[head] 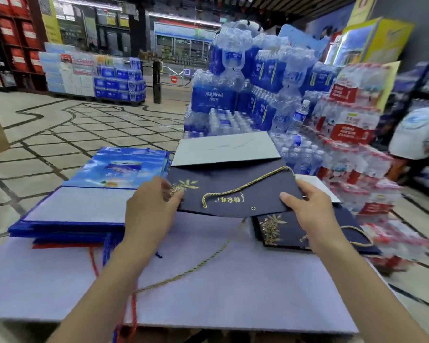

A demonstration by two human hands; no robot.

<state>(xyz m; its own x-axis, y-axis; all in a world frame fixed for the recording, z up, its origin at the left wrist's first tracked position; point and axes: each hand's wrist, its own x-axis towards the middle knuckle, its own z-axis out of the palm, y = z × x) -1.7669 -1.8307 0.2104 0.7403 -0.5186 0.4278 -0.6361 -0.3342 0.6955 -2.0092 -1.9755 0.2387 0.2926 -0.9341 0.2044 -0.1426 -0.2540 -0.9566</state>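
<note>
Apparently the navy bag [233, 191] covers some right hand [310, 209] fingers

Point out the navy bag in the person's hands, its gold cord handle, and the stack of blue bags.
navy bag [265, 194], head view, on its dark front panel.
gold cord handle [248, 185], head view, midway along the cord.
stack of blue bags [119, 169], head view, on the top bag's printed face.

flat bag [235, 191] on table [208, 293], bag stack [89, 194] left, second stack [282, 231] right, water packs [245, 95] behind.
</note>
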